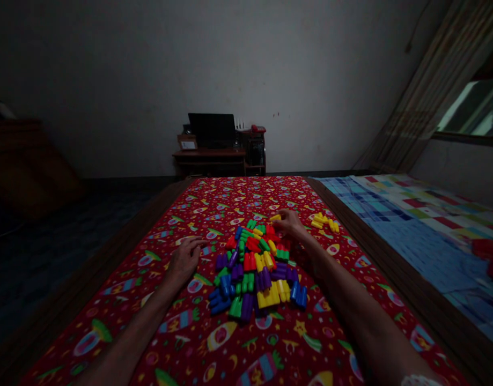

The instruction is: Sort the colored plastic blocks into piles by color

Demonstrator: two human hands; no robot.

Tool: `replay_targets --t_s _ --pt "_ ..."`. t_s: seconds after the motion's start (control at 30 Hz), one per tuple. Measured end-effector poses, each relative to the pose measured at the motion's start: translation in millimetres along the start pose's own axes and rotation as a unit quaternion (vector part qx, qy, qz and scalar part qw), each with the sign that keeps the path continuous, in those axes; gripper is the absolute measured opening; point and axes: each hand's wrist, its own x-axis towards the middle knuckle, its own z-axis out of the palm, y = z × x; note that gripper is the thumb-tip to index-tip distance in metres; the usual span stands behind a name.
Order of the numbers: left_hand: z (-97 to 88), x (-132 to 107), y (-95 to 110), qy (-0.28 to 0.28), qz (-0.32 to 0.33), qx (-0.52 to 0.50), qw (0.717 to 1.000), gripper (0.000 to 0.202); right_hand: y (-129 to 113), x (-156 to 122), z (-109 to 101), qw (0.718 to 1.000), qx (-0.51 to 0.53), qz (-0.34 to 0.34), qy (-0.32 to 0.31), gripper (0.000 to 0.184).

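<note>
Head view: left hand is curving loosely, fingers apart, beside a block pile.
Right arm extending, the right hand is apparently pinching a yellow block at the pile's far edge.

I can read no text, brand or number anywhere. The box on the desk carries a pale label, too small and dim for me to make out. The cloth before me bears printed rockets and stars, without legible lettering.
</note>
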Motion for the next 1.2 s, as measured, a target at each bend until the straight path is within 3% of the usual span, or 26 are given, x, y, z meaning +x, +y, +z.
replay_targets --t_s 0.1,0.27,0.37,0.43,0.5,0.57,0.67,0.73,0.83,0.97,1.2 --pt "1.2 0.0 -1.5 -0.004 -0.002 0.001 1.0 0.036 26.1 -14.1 -27.9 0.997 -0.016 0.016 0.071 0.03" --pt "2.8 -0.3 -2.1 -0.001 -0.008 0.002 1.0 0.04 56.1 -30.6 -68.0 0.965 -0.19 0.074 0.164 0.034" --pt "2.6 -0.1 -2.5 0.0 -0.002 0.001 1.0 0.04 51.4 -33.2 -75.4 0.942 -0.256 0.085 0.202 0.035" --pt "2.3 0.0 -2.9 -0.002 0.002 0.001 1.0 0.039 35.8 -32.1 -69.4 0.947 -0.24 0.052 0.209 0.035" --pt "2.0 0.1 -3.0 -0.003 0.004 0.001 1.0 0.037 12.0 -31.3 -53.4 0.969 -0.188 -0.009 0.163 0.033" --pt "1.6 0.0 -2.6 0.0 0.006 0.001 1.0 0.037 -15.7 -33.1 -30.0 0.985 -0.137 -0.084 0.065 0.031" --pt "0.7 -0.1 -1.1 -0.002 0.002 0.002 1.0 0.038 -51.2 -39.8 5.6 0.973 -0.171 -0.146 -0.056 0.028" --pt "-0.1 0.0 0.1 -0.007 0.001 0.005 1.0 0.039 -64.0 -43.1 20.1 0.959 -0.232 -0.137 -0.085 0.027" --pt "-1.1 -0.1 1.5 -0.007 0.0 0.008 1.0 0.039 -65.8 -42.1 22.9 0.956 -0.254 -0.11 -0.096 0.027" --pt "-0.7 -0.3 2.1 -0.009 -0.004 0.007 1.0 0.041 -56.9 -37.7 11.9 0.958 -0.237 -0.123 -0.103 0.028" --pt "1.9 -0.7 0.1 0.0 -0.006 0.006 1.0 0.039 -68.2 -37.9 13.6 0.926 -0.312 -0.138 -0.16 0.023"
